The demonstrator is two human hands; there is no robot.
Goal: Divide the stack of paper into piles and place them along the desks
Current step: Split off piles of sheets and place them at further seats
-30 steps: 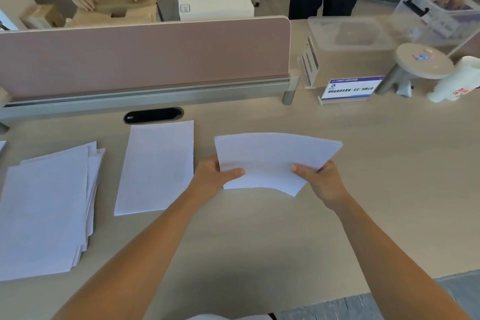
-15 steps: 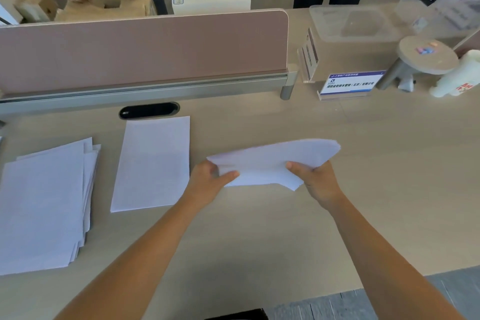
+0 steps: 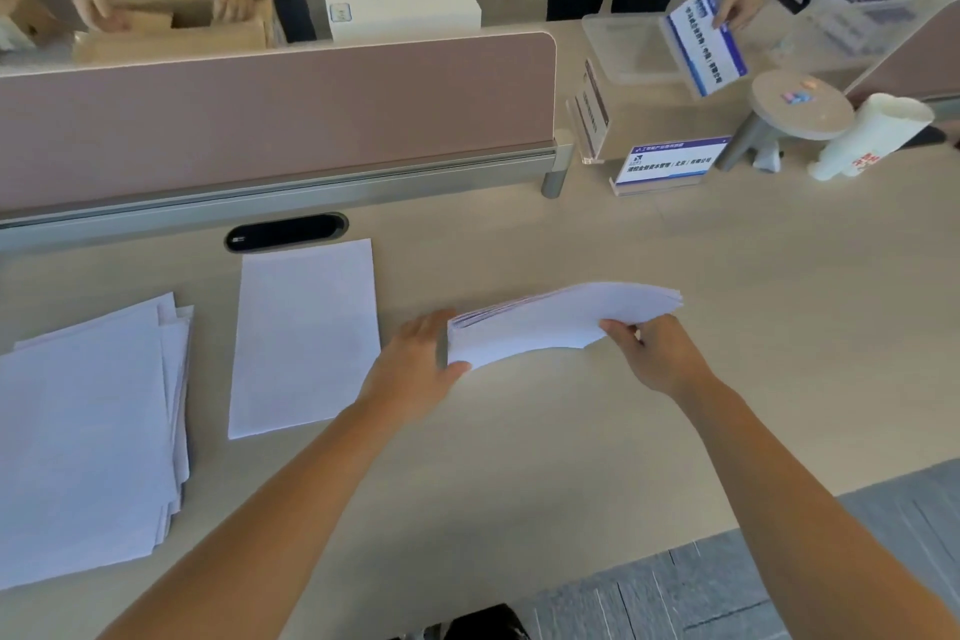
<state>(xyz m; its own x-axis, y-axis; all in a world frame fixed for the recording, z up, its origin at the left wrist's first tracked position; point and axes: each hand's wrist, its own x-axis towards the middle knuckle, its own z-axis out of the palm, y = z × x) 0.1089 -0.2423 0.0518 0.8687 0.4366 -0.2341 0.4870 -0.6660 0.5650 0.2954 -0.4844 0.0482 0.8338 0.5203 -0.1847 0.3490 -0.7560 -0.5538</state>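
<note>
Your left hand [image 3: 415, 369] is gripping the left end of a sheaf of paper [image 3: 550, 322], thumb on the near face and fingers behind, while your right hand [image 3: 657, 353] is pinching its near right edge. You are holding the sheaf bowed, far edge raised, above the bare desk [image 3: 675, 250] to the right of centre. Left of it, a neat pile [image 3: 306, 333] is lying flat just near the black cable slot [image 3: 285, 232], and a bigger, fanned pile [image 3: 88, 431] is sitting at the far left, apart from it.
</note>
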